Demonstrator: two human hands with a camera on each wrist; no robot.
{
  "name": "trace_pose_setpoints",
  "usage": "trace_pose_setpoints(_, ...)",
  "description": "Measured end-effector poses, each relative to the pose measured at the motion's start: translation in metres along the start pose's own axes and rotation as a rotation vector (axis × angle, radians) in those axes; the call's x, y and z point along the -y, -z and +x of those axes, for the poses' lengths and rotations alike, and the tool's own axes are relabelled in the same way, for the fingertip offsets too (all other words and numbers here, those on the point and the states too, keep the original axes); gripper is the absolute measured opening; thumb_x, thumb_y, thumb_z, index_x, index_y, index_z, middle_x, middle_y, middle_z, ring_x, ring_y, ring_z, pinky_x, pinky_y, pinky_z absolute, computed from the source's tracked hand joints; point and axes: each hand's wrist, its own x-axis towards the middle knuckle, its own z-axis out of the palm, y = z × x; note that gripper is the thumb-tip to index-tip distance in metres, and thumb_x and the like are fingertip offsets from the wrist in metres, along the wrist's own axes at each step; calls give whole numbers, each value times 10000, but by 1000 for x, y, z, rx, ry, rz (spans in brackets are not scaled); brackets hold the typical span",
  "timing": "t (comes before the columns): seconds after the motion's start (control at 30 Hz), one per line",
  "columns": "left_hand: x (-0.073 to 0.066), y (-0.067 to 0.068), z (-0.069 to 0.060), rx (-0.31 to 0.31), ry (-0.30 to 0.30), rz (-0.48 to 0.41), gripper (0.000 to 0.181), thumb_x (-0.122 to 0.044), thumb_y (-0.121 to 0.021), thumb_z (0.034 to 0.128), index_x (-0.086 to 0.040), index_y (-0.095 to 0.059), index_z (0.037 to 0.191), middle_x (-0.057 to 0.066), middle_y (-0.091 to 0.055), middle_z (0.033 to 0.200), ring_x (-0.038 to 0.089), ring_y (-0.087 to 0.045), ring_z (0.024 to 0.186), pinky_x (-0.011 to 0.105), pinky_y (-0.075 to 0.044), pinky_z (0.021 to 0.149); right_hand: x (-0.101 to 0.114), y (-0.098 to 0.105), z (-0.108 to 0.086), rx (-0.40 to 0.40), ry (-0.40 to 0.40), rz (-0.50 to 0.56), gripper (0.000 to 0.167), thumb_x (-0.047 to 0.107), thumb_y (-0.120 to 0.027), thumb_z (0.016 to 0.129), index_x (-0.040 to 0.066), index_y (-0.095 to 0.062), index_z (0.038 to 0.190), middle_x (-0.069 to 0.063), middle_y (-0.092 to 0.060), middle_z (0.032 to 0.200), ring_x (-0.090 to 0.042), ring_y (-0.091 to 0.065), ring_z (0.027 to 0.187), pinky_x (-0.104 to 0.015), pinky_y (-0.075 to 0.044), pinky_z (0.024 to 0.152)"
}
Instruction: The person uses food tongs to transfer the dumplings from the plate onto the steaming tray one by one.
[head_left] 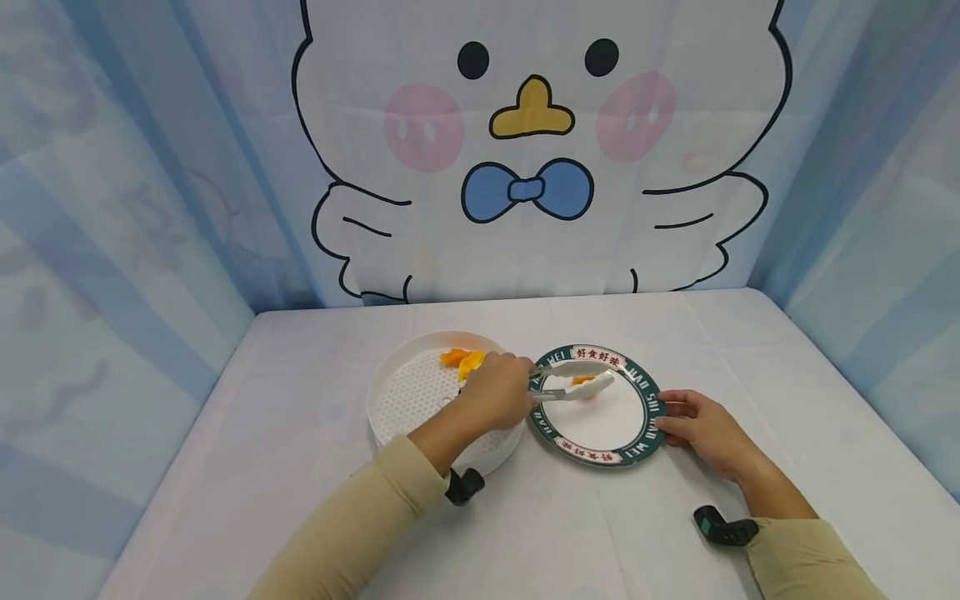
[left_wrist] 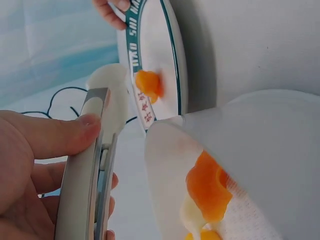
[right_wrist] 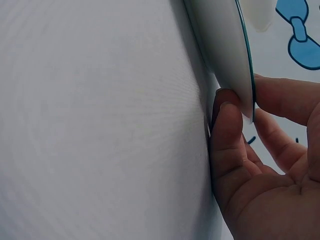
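Observation:
My left hand (head_left: 498, 390) grips a pair of tongs (left_wrist: 82, 180) with pale tips, which reach over the plate (head_left: 600, 421). The plate is round and white with a green lettered rim. An orange piece (left_wrist: 149, 84) lies on it; the tongs' tips are apart from each other and partly cover that piece in the head view. At the plate's right edge, my right hand (head_left: 701, 429) pinches the rim between thumb and fingers. Left of the plate, partly behind my left forearm, is a round white perforated tray (head_left: 397, 396) with orange (left_wrist: 207, 187) and yellow pieces (head_left: 471, 364).
A white cloth covers the table (head_left: 300, 417). Patterned curtains (head_left: 112, 250) stand at both sides, and a backdrop with a cartoon face (head_left: 525, 250) rises behind. Each wrist carries a black camera (head_left: 723, 529).

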Motion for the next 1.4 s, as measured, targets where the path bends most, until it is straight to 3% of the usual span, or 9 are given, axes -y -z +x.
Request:
trace_pose_setpoints(0.2,3,-2,-3,8,29,12,424,-263,-749,911,-79,-659,1281,39,-615,1008,214,-485,921,328,-485,779,0,0,0,0,5,9,567,119,-639,968,-115,-386,1419,-343,-461,1339,-260,-596,1033,-268,-554,788)
trace_pose_setpoints(0.37,2,-6,-7,-13,49,105,453,-284,-755,903,-80,-644,1292,73,-628,1122,233,-513,972,427,-508,885,1,1,0,0,10,10,562,117,-642,964,-118,-394,1411,-344,-467,1330,-252,-595,1023,-268,-553,780)
trace_pose_setpoints(0.57,-1,-11,-9,-43,72,195,470,-305,-765,897,-59,-638,1276,114,-624,1137,284,-537,1044,523,-494,914,1,1,1,-1,13,13,562,118,-642,965,-117,-394,1411,-342,-468,1329,-249,-593,1020,-266,-552,779)
trace_pose_setpoints(0.83,-2,-11,-9,-43,59,206,442,-304,-767,898,-59,-654,1248,111,-631,1107,279,-539,1012,540,-500,909,0,1,1,-1,10,11,567,124,-646,963,-118,-395,1411,-348,-472,1334,-253,-598,1025,-267,-553,780)
trace_pose_setpoints(1.13,1,-9,-12,-47,67,173,398,-283,-771,894,-78,-681,1223,71,-625,1023,242,-515,933,465,-518,846,-1,0,0,-2,3,9,567,127,-643,967,-118,-392,1412,-352,-465,1337,-260,-598,1029,-271,-554,784)
trace_pose_setpoints(1.4,6,-2,-17,-76,44,127,442,-282,-768,898,-103,-660,1287,75,-637,1134,253,-526,1001,495,-518,873,-2,0,0,-3,8,13,569,130,-644,969,-120,-391,1413,-349,-468,1334,-256,-599,1030,-268,-554,783)
